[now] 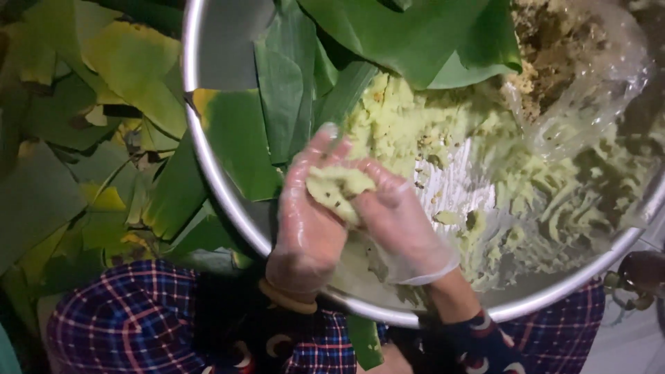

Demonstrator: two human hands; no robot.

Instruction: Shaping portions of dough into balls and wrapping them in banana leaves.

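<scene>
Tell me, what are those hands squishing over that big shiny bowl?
A person in thin clear gloves presses a lump of pale yellow-green paste between both hands. The left hand cups it from below and the right hand pushes against it from the side. They work over a wide metal basin that holds more of the same paste and some green leaves. More leaves lie piled beside the basin.

The pale yellow-green lump of paste [339, 190] is partly covered by the gloved right hand [402, 228] pressed against the gloved left hand [308, 215]; above them the round steel basin [208, 145] runs off the top edge, and right of them the clear plastic bag [582, 83] blurs
</scene>
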